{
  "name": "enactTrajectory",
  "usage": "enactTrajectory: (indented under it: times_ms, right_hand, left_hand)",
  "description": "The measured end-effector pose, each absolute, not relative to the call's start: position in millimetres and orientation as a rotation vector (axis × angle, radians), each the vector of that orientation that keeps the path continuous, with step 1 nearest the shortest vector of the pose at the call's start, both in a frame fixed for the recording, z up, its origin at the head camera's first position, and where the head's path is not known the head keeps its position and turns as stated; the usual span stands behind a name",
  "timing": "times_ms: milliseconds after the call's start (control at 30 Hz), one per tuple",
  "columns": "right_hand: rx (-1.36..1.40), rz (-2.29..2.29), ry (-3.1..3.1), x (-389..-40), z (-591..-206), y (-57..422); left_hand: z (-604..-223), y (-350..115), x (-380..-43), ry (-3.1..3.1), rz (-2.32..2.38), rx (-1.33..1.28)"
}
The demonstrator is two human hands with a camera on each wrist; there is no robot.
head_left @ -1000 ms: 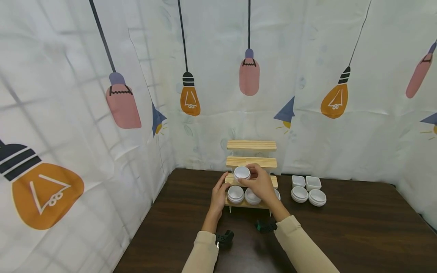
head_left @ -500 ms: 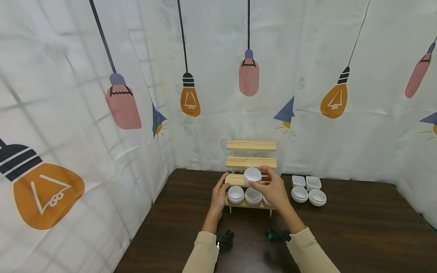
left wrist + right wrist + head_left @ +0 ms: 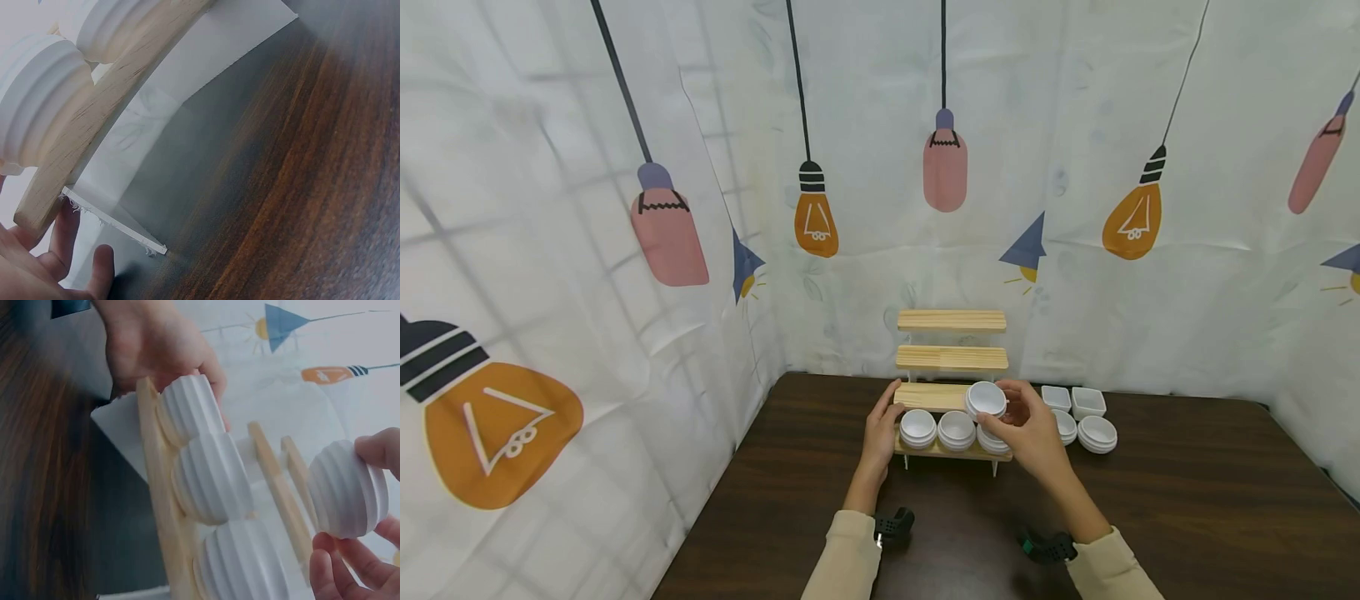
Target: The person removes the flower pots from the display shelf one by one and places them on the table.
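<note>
right hand [image 3: 1032, 423] aloft | fingers pinch 1 bowl [image 3: 986, 399] | left hand [image 3: 877, 429] | fingers bent round rack [image 3: 951, 358] end

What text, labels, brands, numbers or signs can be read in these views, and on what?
None readable.
White bowls: no lettering visible.
Wooden shelf stand: wood grain only.
Wall cloth: printed lamps and bulbs, no words.
Black wrist straps: too small to tell whether they carry any marking.

Head camera looks forward and down across the bench [image 3: 1187, 500]; both wrist cameras look closely at the lowest wooden shelf [image 3: 109, 106], shared by all three.
</note>
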State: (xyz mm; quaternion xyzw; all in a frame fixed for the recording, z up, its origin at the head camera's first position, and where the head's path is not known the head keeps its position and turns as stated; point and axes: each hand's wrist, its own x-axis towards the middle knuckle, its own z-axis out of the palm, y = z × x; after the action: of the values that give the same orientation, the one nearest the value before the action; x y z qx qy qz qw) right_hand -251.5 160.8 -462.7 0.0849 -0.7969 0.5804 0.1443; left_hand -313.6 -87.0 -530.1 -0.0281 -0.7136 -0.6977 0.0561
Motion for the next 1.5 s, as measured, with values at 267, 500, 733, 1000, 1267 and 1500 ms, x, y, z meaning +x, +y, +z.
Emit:
enactTrajectory:
  times_ms: [267, 500, 733, 1000, 1267, 1500]
  right_hand:
    - [0.282, 1.649, -2.257, -243, -467, 172]
    - [0.282, 1.600, -2.253, -237, -469, 177]
    - [0.274, 1.571, -2.238, -233, -469, 184]
    - [0.276, 1.580, -2.240, -237, -470, 193]
    - [0.275, 1.560, -2.267, -237, -471, 199]
    - [0.286, 1.558, -2.264, -237, -469, 206]
  left_hand:
    - [-530, -86, -315, -2.156, -2.117, -0.081]
    - [-529, -83, -313, -2.164, -2.112, -0.060]
    - [-527, -81, -313, -2.166, -2.115, -0.034]
    - [-529, -84, -314, -2.138, -2.133, -0.080]
    - [-530, -83, -316, -2.147, -2.118, -0.063]
    - [-528, -82, -315, -2.163, -2.093, -0.017]
